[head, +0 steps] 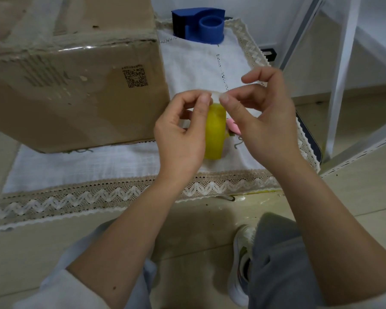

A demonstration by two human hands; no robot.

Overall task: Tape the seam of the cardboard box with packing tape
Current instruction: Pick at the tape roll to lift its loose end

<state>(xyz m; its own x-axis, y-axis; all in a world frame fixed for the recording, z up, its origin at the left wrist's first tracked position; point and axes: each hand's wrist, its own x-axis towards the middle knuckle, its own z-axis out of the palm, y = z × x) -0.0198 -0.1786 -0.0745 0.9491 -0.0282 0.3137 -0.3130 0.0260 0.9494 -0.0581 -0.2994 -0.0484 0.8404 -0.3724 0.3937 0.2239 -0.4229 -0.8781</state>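
Note:
A yellow roll of packing tape [215,130] hangs edge-on between my two hands, above the white cloth. My left hand [181,132] holds the roll from its left side, thumb and forefinger pinched at the top. My right hand [263,121] pinches the loose clear tape end [215,94] at the roll's top, opposite the left thumb. The brown cardboard box [76,90] stands to the left on the cloth, with clear tape shining along its upper front edge and a QR code on its side.
A blue tape dispenser [201,25] stands behind on the lace-trimmed white cloth [87,166]. A pink object [233,128] peeks out behind the roll. A white metal frame [343,63] rises at right. My knees and a shoe [243,259] are on the floor below.

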